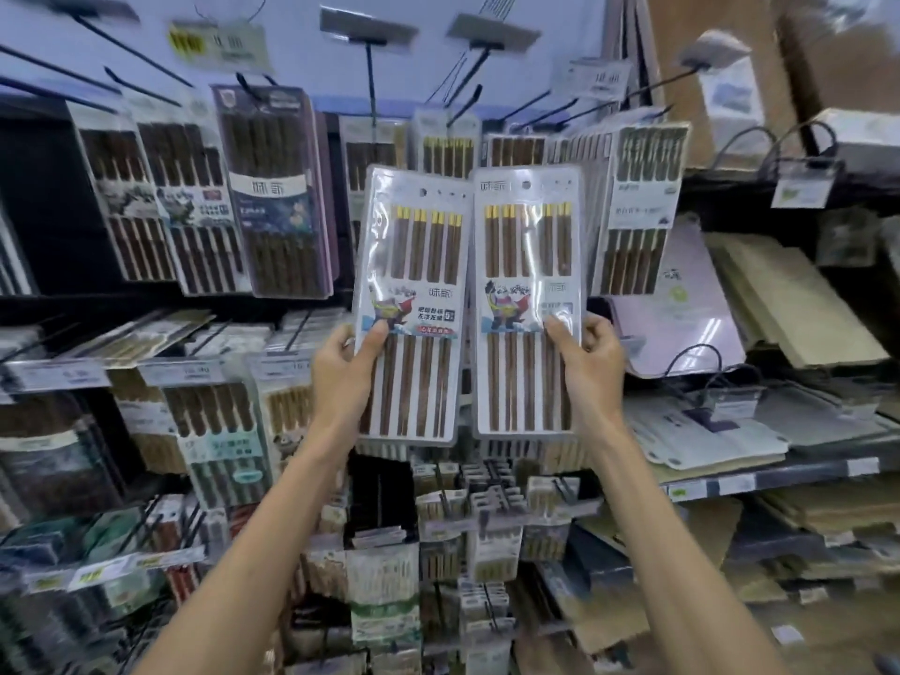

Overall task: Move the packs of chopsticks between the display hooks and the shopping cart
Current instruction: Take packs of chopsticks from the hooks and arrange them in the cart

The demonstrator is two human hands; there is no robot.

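I hold two white packs of brown, gold-tipped chopsticks upright in front of the display. My left hand (pixel 343 365) grips the left pack (pixel 414 265) at its left edge, thumb on the printed label. My right hand (pixel 587 362) grips the right pack (pixel 528 265) at its right edge. The two packs stand side by side, nearly touching, with their hanging holes at the top. Black display hooks (pixel 371 85) jut out above and behind them, some bare. The shopping cart is not in view.
More chopstick packs hang on hooks to the left (pixel 272 187) and right (pixel 643 207). Lower rows hold smaller packs (pixel 487 518). Shelves at the right carry cutting boards (pixel 789 304) and flat mats (pixel 701 436). Price tags (pixel 219 43) hang overhead.
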